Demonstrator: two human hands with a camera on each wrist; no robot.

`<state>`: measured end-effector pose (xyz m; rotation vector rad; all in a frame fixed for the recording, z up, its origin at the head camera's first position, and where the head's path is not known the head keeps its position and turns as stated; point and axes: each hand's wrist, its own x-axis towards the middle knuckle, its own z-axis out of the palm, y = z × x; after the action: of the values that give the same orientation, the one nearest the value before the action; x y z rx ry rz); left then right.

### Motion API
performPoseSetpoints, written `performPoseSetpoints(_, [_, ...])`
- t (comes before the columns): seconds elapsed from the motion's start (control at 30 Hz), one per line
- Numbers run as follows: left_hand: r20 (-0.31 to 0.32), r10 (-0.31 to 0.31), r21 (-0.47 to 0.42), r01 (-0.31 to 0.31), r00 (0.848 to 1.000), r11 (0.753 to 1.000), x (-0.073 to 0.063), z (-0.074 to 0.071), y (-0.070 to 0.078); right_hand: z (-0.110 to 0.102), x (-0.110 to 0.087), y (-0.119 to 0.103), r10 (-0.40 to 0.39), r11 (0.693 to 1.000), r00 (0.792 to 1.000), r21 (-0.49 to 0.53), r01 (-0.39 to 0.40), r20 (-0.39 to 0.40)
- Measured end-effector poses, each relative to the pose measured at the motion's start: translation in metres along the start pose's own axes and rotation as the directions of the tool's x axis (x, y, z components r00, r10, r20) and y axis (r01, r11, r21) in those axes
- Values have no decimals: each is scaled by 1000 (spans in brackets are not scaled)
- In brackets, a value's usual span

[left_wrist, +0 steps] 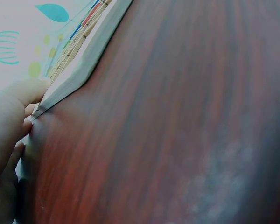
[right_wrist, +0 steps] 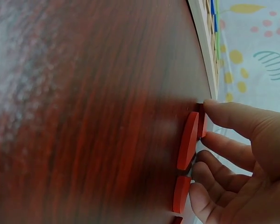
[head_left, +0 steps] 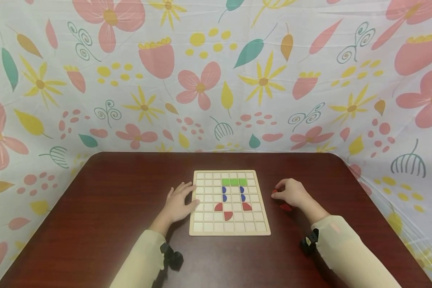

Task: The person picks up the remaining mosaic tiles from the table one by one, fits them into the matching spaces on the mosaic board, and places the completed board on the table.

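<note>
A square wooden grid board [head_left: 205, 227] lies on the table. Green squares [head_left: 234, 182] form a row near its top, with blue half-circles [head_left: 224, 198] beneath in two columns and red quarter-circles [head_left: 228, 216] lower down. My left hand [head_left: 176, 203] rests at the board's left edge, fingers spread, thumb and a fingertip touching the rim [left_wrist: 84, 70]. Right of the board, my right hand [head_left: 291, 193] pinches a red piece [right_wrist: 203, 121] between thumb and index finger, at the tabletop. Beside that hand lie a loose red piece [right_wrist: 188, 142] and another red piece [right_wrist: 181, 193].
The dark reddish-brown table [head_left: 111, 216] reaches back to a flower-patterned cloth [head_left: 201, 120], which also hangs along both sides. A black wrist device [head_left: 172, 256] sits on the left sleeve, and another black device [head_left: 309, 242] on the right.
</note>
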<state>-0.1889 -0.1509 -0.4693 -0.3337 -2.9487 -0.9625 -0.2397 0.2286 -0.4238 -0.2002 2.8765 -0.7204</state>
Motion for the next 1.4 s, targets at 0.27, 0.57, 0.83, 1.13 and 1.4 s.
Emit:
performPoseSetpoints(0.27, [-1, 5, -6, -5, 1000, 1000, -1, 0, 0, 3, 1, 2, 0, 1000, 1000, 17, 0, -23])
performPoseSetpoints(0.57, [-6, -2, -5, 2, 1000, 1000, 0, 0, 2, 5, -1, 1, -9, 997, 998, 79, 15, -66])
performPoseSetpoints(0.83, [-1, -1, -10, 1, 1000, 1000, -1, -1, 3, 7, -1, -2, 2, 984, 998, 178, 9, -62])
performPoseSetpoints(1.13, [-2, 1, -12, -1, 1000, 1000, -1, -1, 3, 9, -1, -4, -10, 962, 997, 271, 30, -75])
performPoseSetpoints(1.4, [-1, 0, -14, 0, 1000, 1000, -1, -2, 2, 5, -5, -9, -19, 941, 996, 336, 47, -85])
